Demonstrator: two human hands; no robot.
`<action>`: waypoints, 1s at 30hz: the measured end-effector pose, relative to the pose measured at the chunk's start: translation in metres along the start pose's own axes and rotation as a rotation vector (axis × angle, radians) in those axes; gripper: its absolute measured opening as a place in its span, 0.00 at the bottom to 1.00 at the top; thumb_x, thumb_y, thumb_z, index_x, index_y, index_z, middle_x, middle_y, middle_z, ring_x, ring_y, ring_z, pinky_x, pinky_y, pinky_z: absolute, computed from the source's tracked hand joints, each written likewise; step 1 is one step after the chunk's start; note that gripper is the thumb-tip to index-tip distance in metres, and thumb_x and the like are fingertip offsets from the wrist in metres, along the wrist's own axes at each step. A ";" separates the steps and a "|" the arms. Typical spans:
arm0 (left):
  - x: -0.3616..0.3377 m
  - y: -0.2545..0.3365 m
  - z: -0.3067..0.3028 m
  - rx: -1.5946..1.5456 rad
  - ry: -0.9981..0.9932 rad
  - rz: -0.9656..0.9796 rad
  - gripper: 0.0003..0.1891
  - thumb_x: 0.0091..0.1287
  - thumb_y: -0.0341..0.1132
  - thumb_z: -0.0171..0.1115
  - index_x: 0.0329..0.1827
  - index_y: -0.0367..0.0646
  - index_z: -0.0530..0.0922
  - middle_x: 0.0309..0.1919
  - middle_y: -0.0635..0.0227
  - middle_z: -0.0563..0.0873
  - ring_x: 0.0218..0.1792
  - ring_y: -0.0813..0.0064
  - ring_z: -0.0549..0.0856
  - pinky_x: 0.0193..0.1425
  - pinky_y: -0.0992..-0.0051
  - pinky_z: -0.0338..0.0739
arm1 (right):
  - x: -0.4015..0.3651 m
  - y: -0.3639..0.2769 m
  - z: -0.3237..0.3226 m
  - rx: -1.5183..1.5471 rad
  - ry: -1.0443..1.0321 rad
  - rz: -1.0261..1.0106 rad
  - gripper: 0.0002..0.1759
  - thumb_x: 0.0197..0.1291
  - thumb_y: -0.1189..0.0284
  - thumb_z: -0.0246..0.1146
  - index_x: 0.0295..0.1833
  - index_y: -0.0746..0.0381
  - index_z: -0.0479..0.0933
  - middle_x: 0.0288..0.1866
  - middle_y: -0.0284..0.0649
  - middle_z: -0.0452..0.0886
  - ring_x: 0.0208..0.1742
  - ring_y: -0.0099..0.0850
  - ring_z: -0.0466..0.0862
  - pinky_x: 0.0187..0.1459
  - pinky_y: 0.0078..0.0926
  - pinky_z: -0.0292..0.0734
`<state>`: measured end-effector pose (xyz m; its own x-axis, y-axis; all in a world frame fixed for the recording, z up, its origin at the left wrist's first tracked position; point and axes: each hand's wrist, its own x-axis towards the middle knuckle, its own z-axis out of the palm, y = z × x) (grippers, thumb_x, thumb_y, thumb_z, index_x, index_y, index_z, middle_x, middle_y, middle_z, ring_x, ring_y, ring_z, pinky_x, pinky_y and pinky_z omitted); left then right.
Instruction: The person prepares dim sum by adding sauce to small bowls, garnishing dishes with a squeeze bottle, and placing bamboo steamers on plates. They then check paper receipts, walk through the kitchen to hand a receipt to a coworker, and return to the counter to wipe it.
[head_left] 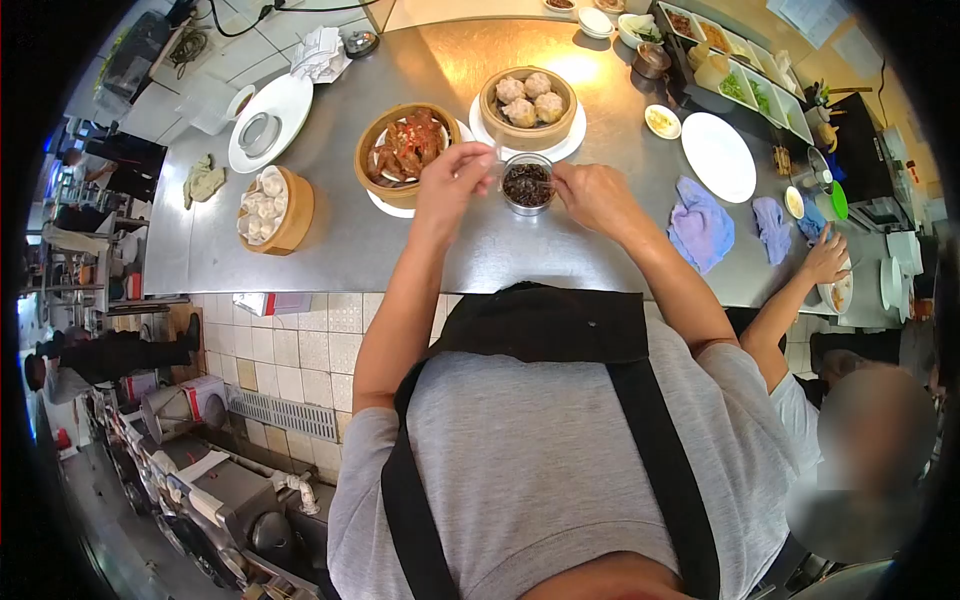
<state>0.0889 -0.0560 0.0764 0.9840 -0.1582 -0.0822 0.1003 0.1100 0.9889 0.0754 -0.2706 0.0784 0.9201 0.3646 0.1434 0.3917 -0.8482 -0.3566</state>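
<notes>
A small clear cup of dark sauce (527, 184) stands on the steel counter between my hands. My right hand (598, 197) is at the cup's right rim, its thumb and fingers closed on something I cannot make out. To the left of the cup is my left hand (455, 185), raised with its fingertips near the rim; what it holds, if anything, is too small to tell. Behind it, a bamboo steamer of reddish braised pieces (412, 145) sits on a plate. Four dumplings (530, 99) fill another steamer (486, 110) on a white plate (567, 147) behind the cup.
A steamer of white dumplings (265, 208) and a large white plate (288, 115) are at left. An oval plate (718, 157), blue cloths (701, 224) and a tray of toppings (745, 70) lie at right. A co-worker's hand (827, 257) touches a dish at far right.
</notes>
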 end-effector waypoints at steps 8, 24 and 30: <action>-0.062 -0.016 -0.066 -0.583 0.185 -0.047 0.11 0.65 0.30 0.57 0.47 0.36 0.75 0.36 0.67 0.81 0.34 0.80 0.81 0.38 0.81 0.77 | 0.015 0.033 0.018 0.364 -0.087 0.146 0.11 0.54 0.66 0.56 0.33 0.61 0.80 0.26 0.49 0.80 0.29 0.43 0.81 0.34 0.40 0.73; -0.114 -0.041 -0.126 -0.914 0.529 0.002 0.11 0.64 0.31 0.57 0.48 0.38 0.74 0.34 0.65 0.82 0.33 0.76 0.81 0.35 0.78 0.76 | 0.089 0.007 -0.015 0.930 -0.227 0.367 0.10 0.56 0.68 0.58 0.29 0.62 0.77 0.14 0.31 0.68 0.13 0.21 0.65 0.15 0.21 0.56; -0.123 -0.043 -0.133 -0.950 0.510 0.031 0.10 0.64 0.31 0.58 0.46 0.37 0.74 0.33 0.65 0.82 0.33 0.76 0.81 0.35 0.80 0.77 | 0.129 -0.062 0.037 0.338 0.251 -0.166 0.09 0.59 0.67 0.57 0.38 0.60 0.78 0.25 0.45 0.80 0.23 0.38 0.80 0.24 0.32 0.72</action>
<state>-0.0168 0.0894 0.0277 0.9116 0.2609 -0.3178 -0.0684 0.8583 0.5086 0.1691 -0.1571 0.0849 0.8346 0.3453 0.4292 0.5482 -0.5976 -0.5851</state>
